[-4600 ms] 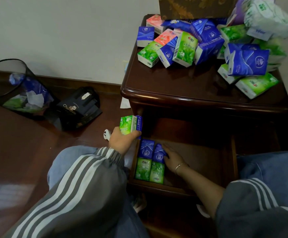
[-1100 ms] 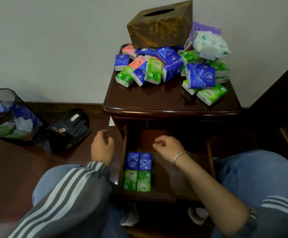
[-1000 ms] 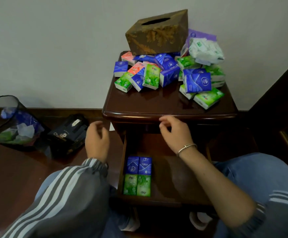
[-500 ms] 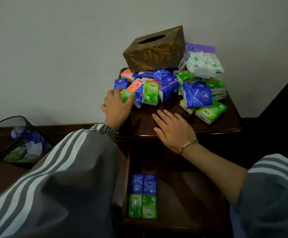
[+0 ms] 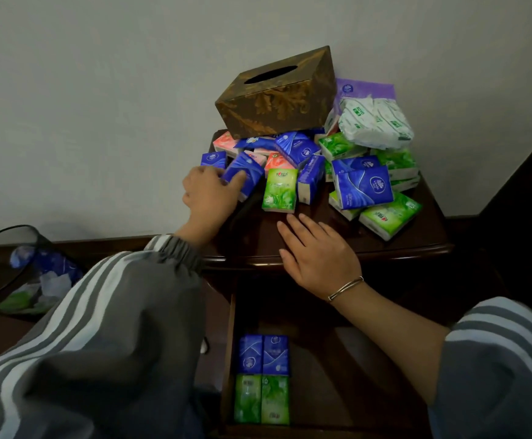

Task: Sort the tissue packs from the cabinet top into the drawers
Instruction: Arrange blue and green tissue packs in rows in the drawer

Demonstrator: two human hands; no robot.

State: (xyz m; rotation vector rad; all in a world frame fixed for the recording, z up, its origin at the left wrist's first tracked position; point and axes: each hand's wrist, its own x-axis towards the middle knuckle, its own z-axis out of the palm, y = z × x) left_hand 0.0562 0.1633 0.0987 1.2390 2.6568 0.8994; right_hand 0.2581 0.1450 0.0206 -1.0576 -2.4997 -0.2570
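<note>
- Nearest you, at 6 o'clock, the drawer [image 5: 337, 391] stands open. In its left part lie the stowed green packs [image 5: 261, 399], with the stowed blue packs [image 5: 264, 354] touching them on the 12 o'clock side.
- Your right hand [image 5: 318, 258] lies flat on the cabinet top [image 5: 258, 236], fingers straight and holding nothing. Just past its fingertips, at 12 o'clock, the upright green pack [image 5: 280, 191] stands on end with its label facing you.
- Your left hand [image 5: 209, 193] is the nearer one to the work. Its fingers and thumb curl onto the tilted blue pack [image 5: 247, 175] at the pile's 9 o'clock edge.
- That pack lies at about 1 o'clock from your knuckles. Its long axis runs roughly 1 to 7, with the near end in your grip.
- I judge you should lift it up and back toward 6, clear of its neighbours.
- Farthest, at 12, the brown tissue box [image 5: 277, 96] sits over the rear packs.
</note>
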